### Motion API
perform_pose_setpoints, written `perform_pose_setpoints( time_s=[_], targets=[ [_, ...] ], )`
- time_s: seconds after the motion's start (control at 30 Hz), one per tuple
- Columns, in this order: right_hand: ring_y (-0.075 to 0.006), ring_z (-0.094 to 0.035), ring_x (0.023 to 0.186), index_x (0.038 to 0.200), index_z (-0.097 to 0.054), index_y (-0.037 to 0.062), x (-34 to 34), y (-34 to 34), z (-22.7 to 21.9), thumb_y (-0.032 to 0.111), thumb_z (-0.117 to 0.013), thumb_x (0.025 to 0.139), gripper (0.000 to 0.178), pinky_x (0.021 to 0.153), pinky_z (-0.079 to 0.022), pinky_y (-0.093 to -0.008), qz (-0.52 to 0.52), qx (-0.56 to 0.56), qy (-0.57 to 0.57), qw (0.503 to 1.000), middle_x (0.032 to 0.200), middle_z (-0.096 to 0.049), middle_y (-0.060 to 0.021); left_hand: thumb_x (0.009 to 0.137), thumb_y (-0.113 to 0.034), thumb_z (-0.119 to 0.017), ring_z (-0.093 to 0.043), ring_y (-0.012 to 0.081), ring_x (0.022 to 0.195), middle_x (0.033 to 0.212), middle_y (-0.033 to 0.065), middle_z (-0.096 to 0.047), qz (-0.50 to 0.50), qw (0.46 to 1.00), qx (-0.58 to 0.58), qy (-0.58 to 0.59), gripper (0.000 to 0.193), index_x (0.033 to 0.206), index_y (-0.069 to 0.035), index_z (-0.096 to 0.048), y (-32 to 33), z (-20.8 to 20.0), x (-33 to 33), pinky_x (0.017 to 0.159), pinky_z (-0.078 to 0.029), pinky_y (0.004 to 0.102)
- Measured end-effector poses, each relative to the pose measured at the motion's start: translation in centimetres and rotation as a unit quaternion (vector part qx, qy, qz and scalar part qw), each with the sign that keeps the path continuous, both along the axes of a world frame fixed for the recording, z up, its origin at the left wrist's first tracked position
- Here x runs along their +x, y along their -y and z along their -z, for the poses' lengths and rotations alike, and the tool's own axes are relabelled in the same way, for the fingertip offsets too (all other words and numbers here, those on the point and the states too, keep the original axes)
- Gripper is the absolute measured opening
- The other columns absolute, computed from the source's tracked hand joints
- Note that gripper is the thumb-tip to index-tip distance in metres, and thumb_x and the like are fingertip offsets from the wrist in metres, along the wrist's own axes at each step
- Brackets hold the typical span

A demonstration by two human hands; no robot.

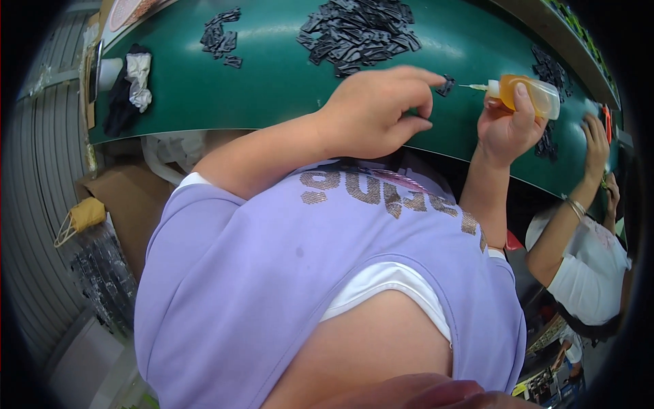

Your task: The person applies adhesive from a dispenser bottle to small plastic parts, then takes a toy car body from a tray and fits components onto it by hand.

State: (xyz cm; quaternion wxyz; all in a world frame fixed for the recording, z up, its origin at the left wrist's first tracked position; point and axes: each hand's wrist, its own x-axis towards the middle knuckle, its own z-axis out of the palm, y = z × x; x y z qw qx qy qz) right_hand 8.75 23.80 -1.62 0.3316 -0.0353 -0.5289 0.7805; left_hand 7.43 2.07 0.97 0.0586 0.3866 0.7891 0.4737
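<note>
My right hand (509, 129) is closed round a clear squeeze bottle (543, 97) holding amber liquid. The bottle lies almost level, and its white cap carries a thin needle tip (473, 86) aimed left. Just off the needle's end is a small black plastic part (445, 86) on the green table. My left hand (381, 109) reaches in from the left with the index finger stretched out, its tip at that part's left edge. The thumb stands apart from the other fingers, which are curled, and nothing shows between them.
A large heap of black parts (361, 33) lies beyond my left hand, with a smaller group (221, 37) farther left. More black parts (550, 68) sit behind the bottle. Dark and white cloth (138, 82) rests at the table's left end. A co-worker's arm (575, 204) reaches in at right.
</note>
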Motion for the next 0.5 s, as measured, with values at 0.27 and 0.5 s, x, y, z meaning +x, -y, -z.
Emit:
perform_pose_setpoints(
  time_s=[0.27,0.5],
  targets=[
    [-0.016,-0.058,0.053,0.094,-0.059,-0.0004,0.3,0.4,-0.4,0.006,-0.06,0.084,0.011,0.044,-0.047,-0.0248,-0.039,-0.059,0.0,0.997,0.076,-0.061,-0.0087,0.085,-0.009,-0.07,-0.059,0.0069,0.061,0.076,0.0008,-0.062,-0.087,0.9,0.053,0.425,0.019,0.1,0.001,-0.065,-1.9,0.2,-2.2,0.053,-0.049,0.0188],
    [-0.0135,-0.062,0.058,0.096,-0.058,-0.0017,0.7,1.4,0.2,0.001,-0.065,0.081,0.017,0.045,-0.05,-0.0234,-0.048,0.044,-0.018,0.998,0.083,-0.064,-0.0097,0.088,-0.002,-0.063,-0.067,0.014,0.07,0.083,0.0079,-0.065,-0.046,0.871,0.09,0.48,0.021,0.107,0.005,-0.061,-2.0,1.5,-1.8,0.065,-0.058,0.0251]
  ],
)
